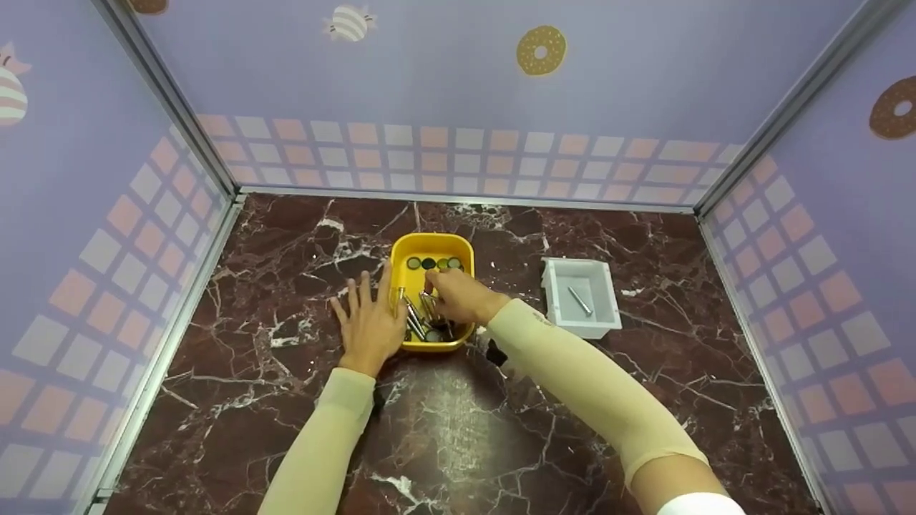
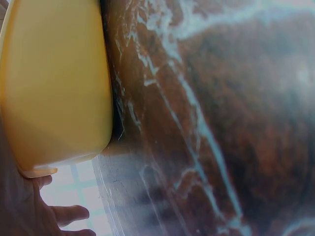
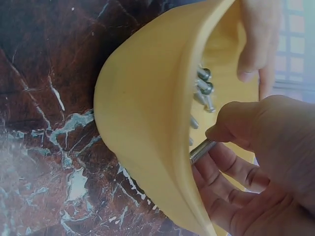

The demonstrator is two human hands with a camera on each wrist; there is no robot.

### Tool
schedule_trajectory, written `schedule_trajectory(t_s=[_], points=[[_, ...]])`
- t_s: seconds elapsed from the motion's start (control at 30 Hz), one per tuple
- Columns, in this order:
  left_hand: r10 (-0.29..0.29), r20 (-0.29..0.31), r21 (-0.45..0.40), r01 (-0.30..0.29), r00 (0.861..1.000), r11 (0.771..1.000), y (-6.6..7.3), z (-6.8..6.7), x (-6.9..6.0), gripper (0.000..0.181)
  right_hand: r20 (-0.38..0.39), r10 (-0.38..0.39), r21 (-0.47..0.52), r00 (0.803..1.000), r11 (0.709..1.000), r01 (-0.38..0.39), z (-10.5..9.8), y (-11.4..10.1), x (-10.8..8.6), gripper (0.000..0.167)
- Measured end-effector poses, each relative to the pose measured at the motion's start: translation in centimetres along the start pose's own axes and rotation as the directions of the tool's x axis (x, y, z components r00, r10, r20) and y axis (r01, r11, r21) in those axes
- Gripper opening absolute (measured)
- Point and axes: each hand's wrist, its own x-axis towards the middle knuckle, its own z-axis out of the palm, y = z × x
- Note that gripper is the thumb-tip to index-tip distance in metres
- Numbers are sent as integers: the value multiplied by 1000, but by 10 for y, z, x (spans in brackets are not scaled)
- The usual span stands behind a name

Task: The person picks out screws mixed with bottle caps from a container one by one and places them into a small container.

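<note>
A yellow plastic bin point(image 1: 432, 347) stands on the marble-patterned surface with several metal bolts point(image 1: 413, 320) loose inside. My left hand point(image 1: 372, 322) rests on its left rim, thumb over the inner side and the other fingers straight and spread outside. Reaching in from the right, my right hand point(image 1: 461, 295) pinches a threaded bolt point(image 3: 203, 151) between thumb and fingers; the bin wall hides its lower end. Along the bin's far end sit several round discs point(image 1: 428, 263), dark and pale. The left wrist view shows the bin's outer wall point(image 2: 56, 83) and left fingers point(image 2: 71, 214).
To the right of the bin stands a small white tray point(image 1: 612, 299) holding a single bolt point(image 1: 580, 301). Purple patterned panels point(image 1: 444, 64) enclose the surface at the back and both sides. A small dark object point(image 1: 495, 353) shows beside the right forearm.
</note>
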Motion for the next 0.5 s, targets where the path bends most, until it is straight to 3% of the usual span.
schedule_trajectory(t_s=[0.2, 0.5], points=[[-13, 11, 0, 13, 1000, 1000, -1, -1, 1, 77, -36, -2, 66, 999, 998, 5, -4, 1, -5, 24], [-11, 11, 2, 11, 1000, 1000, 1, 0, 2, 76, -34, 87, 214, 996, 974, -78, -13, 1, -17, 27]])
